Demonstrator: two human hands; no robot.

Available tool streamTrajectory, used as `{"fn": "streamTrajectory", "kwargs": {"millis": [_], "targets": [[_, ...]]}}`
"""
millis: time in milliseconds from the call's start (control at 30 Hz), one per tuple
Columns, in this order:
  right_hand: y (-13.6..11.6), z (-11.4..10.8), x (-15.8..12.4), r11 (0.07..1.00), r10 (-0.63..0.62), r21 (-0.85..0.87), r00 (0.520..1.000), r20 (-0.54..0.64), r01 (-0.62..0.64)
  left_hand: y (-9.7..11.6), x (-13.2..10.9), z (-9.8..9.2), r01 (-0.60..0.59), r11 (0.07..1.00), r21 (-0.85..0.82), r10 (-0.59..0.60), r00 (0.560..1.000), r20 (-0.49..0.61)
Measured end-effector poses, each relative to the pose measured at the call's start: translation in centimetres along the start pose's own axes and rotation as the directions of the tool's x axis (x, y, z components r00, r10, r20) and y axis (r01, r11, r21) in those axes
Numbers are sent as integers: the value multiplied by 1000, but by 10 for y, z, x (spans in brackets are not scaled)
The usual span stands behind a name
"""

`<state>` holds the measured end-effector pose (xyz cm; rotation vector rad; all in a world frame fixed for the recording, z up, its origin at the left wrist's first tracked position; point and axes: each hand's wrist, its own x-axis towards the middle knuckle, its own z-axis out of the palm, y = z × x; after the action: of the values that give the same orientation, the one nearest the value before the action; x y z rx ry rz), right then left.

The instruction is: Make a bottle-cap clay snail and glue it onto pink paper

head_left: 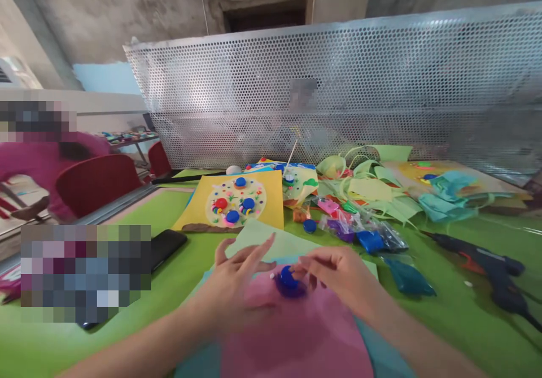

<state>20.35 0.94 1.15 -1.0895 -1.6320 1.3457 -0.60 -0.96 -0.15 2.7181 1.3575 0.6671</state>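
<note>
A blue cap-like piece (289, 276) sits over a darker blue, blurred mass near the top of a pink sheet (296, 333). My right hand (339, 273) is at its right side, fingers pinched together by the blue piece; whatever they hold is too small to name. To the left, my left hand (243, 270) hovers over the sheet with its fingers spread and nothing in them. A tiny white bit (272, 276) lies just left of the blue piece. Blue paper (197, 358) shows under the pink sheet.
A yellow decorated card (271, 197) stands behind. Clay packets (370, 241), a blue cap (309, 226) and green paper scraps (368, 191) lie right of it. A glue gun (486, 270) is at right, a black phone (169, 245) at left. A person in pink (42, 163) sits far left.
</note>
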Motion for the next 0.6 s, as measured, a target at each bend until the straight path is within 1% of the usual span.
{"fn": "streamTrajectory", "kwargs": {"millis": [100, 200, 300, 433, 600], "targets": [[1, -9, 6, 998, 13, -56, 999, -43, -15, -9, -6, 7, 51, 998, 36, -53, 997, 60], [2, -11, 8, 996, 18, -85, 999, -43, -21, -9, -8, 7, 52, 998, 34, -56, 992, 117], [2, -11, 8, 997, 19, -77, 999, -32, -22, -8, -7, 5, 17, 999, 36, -23, 985, 174], [2, -11, 8, 998, 15, -64, 999, -29, -16, -9, -8, 6, -57, 995, 82, 41, 982, 184], [3, -13, 10, 999, 22, -39, 1000, -18, -23, -10, -12, 9, -121, 985, 124, 96, 976, 196]]}}
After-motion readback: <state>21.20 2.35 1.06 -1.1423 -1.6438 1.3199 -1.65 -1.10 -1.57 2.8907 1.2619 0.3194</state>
